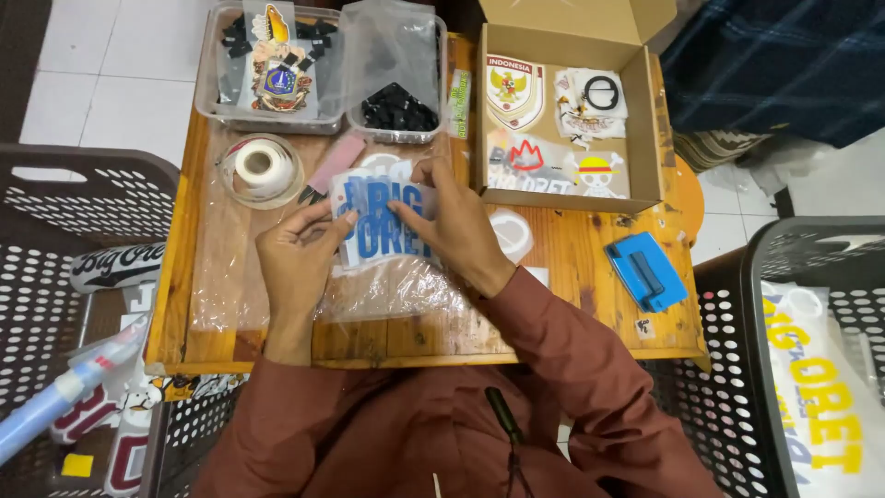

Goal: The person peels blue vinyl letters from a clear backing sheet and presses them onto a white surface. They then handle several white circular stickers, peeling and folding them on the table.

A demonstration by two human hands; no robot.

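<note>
- A dark perforated basket [55, 198] is cut off at the left edge; the rolled printed sheets and a blue-and-white tube [55, 397] inside it are only partly visible.
- On the wooden table [572, 314], at its left, one roll of white tape [261, 166] sits in a round clear dish, with one pink flat tool [336, 162] just beside it.
- At the table's far edge stand two clear plastic tubs: the left tub [267, 65] holds small black pieces and a few stickers, the right tub [396, 83] a heap of black pieces too small to count.
- The left hand [297, 254] pinches the left edge of the sticker [383, 221], thumb and fingertips closed on it.
- The sticker is a clear-backed sheet with large blue letters outlined in white, held flat just above the crinkled clear plastic at the table's middle; both hands cover part of its lettering.
- The right hand [452, 221] grips the sticker's right part, fingers curled together over its top edge.
- One open cardboard box [645, 129] holds several stickers, overlapping and hard to count.
- One blue hole punch [647, 271] lies near the table's right corner.
- A second dark basket [737, 369], cut off at the right, holds a white sheet with yellow letters [820, 397].
</note>
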